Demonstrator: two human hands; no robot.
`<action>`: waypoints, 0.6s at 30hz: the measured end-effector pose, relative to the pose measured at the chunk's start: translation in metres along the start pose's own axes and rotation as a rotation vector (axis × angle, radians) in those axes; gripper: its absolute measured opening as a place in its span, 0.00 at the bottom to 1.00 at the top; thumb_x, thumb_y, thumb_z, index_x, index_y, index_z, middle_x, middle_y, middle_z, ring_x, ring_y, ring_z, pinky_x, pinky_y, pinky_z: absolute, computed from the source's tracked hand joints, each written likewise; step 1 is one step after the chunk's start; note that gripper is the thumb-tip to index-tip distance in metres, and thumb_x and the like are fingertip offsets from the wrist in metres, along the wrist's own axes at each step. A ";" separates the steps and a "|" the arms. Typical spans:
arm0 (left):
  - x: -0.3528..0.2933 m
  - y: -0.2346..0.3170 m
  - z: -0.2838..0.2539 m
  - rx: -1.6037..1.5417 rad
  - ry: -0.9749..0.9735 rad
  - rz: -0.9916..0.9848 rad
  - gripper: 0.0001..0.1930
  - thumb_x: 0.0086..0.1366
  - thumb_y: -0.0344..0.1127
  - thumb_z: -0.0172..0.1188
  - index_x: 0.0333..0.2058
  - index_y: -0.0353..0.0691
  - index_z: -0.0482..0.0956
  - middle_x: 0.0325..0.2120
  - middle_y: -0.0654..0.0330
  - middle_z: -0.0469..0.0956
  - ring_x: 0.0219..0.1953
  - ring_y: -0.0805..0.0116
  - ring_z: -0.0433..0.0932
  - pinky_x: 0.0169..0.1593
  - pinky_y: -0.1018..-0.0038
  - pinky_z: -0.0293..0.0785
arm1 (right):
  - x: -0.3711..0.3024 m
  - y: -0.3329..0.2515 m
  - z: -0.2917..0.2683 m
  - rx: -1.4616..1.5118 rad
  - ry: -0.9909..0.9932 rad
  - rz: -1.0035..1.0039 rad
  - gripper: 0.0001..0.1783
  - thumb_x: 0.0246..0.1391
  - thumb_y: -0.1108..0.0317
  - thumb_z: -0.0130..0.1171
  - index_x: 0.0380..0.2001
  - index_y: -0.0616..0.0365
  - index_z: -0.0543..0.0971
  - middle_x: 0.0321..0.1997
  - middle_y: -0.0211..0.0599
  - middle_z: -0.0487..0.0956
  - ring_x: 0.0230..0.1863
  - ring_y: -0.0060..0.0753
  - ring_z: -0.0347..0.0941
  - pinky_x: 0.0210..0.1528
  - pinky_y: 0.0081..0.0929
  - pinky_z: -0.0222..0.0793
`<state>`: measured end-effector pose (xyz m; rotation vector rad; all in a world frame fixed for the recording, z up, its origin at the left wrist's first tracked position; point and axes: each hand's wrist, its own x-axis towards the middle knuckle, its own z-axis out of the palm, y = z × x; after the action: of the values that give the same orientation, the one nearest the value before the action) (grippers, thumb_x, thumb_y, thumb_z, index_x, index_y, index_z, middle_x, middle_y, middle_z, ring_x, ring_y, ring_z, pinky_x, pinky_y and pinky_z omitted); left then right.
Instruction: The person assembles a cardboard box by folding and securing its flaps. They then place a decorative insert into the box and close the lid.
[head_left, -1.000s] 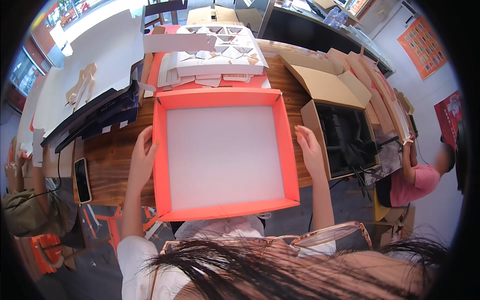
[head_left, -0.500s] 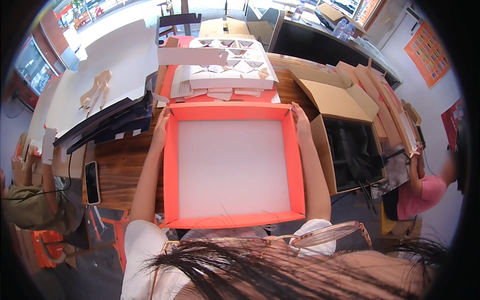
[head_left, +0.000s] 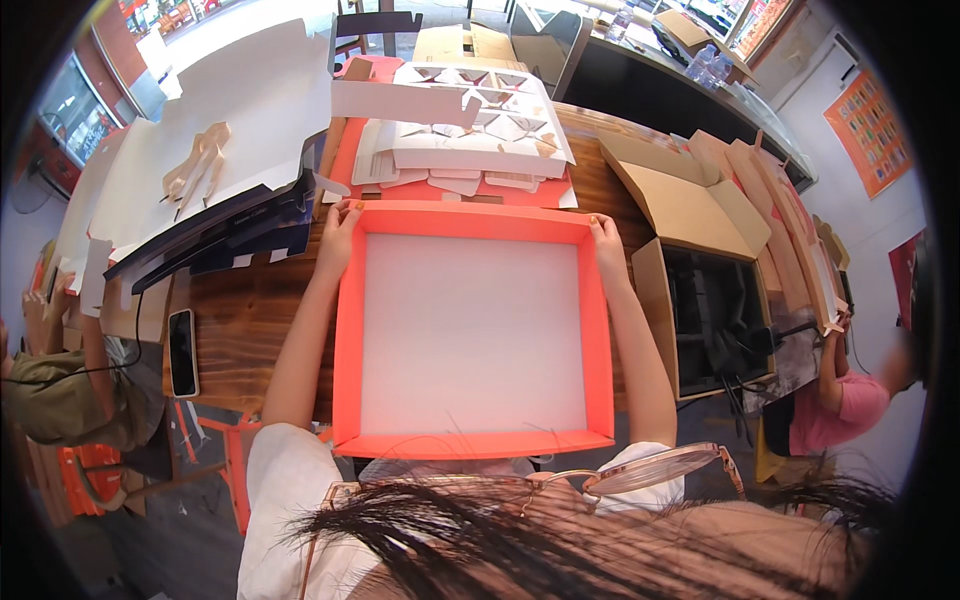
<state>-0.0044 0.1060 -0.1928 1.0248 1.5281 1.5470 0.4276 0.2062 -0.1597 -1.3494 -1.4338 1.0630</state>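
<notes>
In front of me is a shallow, open cardboard box with orange-red walls and a plain white inside bottom. It lies at the near edge of the wooden table. My left hand is closed on its far left corner, fingertips over the rim. My right hand grips the far right corner in the same way. Both forearms run along the box's outer sides. The undersides of the fingers are partly hidden by the walls.
Flat white and dark-blue card sheets are stacked at left, beside a phone. Behind the box lies a white divider insert on orange-red card. At right stands a brown carton holding black items. Two other people work at either side.
My fingers have come up over the rim at both far corners. The box sits slightly further right in view, as does the whole scene.
</notes>
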 end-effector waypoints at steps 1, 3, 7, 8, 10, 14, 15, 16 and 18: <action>0.002 0.002 0.002 0.006 -0.002 -0.015 0.17 0.67 0.39 0.55 0.51 0.39 0.69 0.43 0.62 0.72 0.47 0.76 0.69 0.54 0.79 0.63 | 0.001 0.001 -0.003 0.002 0.005 -0.021 0.15 0.66 0.60 0.46 0.45 0.61 0.72 0.44 0.31 0.74 0.46 0.21 0.68 0.52 0.21 0.63; 0.003 0.005 0.005 -0.048 -0.049 0.023 0.16 0.67 0.37 0.55 0.50 0.38 0.71 0.42 0.62 0.73 0.46 0.75 0.69 0.53 0.78 0.64 | 0.001 0.003 -0.006 0.007 0.007 -0.060 0.14 0.66 0.61 0.45 0.44 0.61 0.72 0.42 0.30 0.73 0.44 0.21 0.67 0.50 0.20 0.63; 0.002 0.008 0.002 -0.042 -0.058 0.030 0.15 0.67 0.35 0.54 0.50 0.35 0.72 0.43 0.62 0.74 0.47 0.76 0.70 0.53 0.80 0.63 | -0.002 -0.002 0.000 0.080 0.007 0.012 0.15 0.65 0.60 0.47 0.45 0.61 0.71 0.43 0.31 0.73 0.45 0.20 0.67 0.51 0.21 0.63; -0.001 0.007 0.000 -0.052 -0.046 0.019 0.15 0.67 0.35 0.54 0.50 0.35 0.73 0.43 0.62 0.74 0.47 0.76 0.70 0.53 0.80 0.63 | -0.004 -0.005 0.003 0.086 0.002 0.036 0.15 0.65 0.59 0.48 0.45 0.61 0.71 0.44 0.31 0.73 0.46 0.21 0.67 0.51 0.21 0.63; -0.001 0.013 0.006 -0.080 -0.046 0.006 0.15 0.67 0.35 0.54 0.49 0.35 0.73 0.43 0.62 0.74 0.48 0.75 0.70 0.53 0.80 0.63 | -0.007 -0.010 0.001 0.077 0.009 0.050 0.17 0.64 0.58 0.50 0.46 0.62 0.70 0.45 0.32 0.72 0.46 0.21 0.67 0.52 0.21 0.62; -0.006 0.025 0.018 -0.035 -0.054 0.008 0.19 0.63 0.39 0.59 0.49 0.35 0.72 0.43 0.60 0.74 0.46 0.73 0.71 0.51 0.76 0.66 | -0.008 -0.009 -0.011 0.030 0.002 0.039 0.21 0.61 0.57 0.54 0.47 0.63 0.69 0.46 0.34 0.72 0.47 0.22 0.67 0.51 0.22 0.63; -0.011 0.033 0.016 0.032 -0.054 0.004 0.20 0.62 0.40 0.61 0.49 0.35 0.72 0.43 0.59 0.74 0.47 0.72 0.71 0.51 0.76 0.67 | -0.006 -0.009 -0.006 0.034 -0.011 0.039 0.21 0.61 0.57 0.54 0.47 0.63 0.69 0.46 0.35 0.72 0.46 0.22 0.68 0.50 0.22 0.64; -0.013 0.037 0.013 0.098 -0.055 -0.002 0.22 0.61 0.41 0.63 0.49 0.34 0.71 0.43 0.59 0.73 0.47 0.72 0.71 0.50 0.75 0.67 | -0.005 -0.007 -0.001 0.037 -0.022 0.038 0.21 0.61 0.57 0.54 0.47 0.63 0.68 0.46 0.35 0.72 0.46 0.22 0.68 0.50 0.22 0.64; -0.010 0.029 0.010 0.149 -0.017 -0.011 0.24 0.59 0.42 0.65 0.49 0.34 0.71 0.43 0.58 0.74 0.46 0.71 0.72 0.49 0.75 0.68 | -0.008 -0.008 0.002 0.008 -0.021 0.040 0.21 0.61 0.57 0.54 0.48 0.62 0.68 0.45 0.35 0.73 0.45 0.23 0.68 0.49 0.22 0.65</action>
<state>0.0098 0.1000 -0.1641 1.1075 1.6546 1.4296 0.4238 0.1982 -0.1531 -1.3706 -1.4217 1.1109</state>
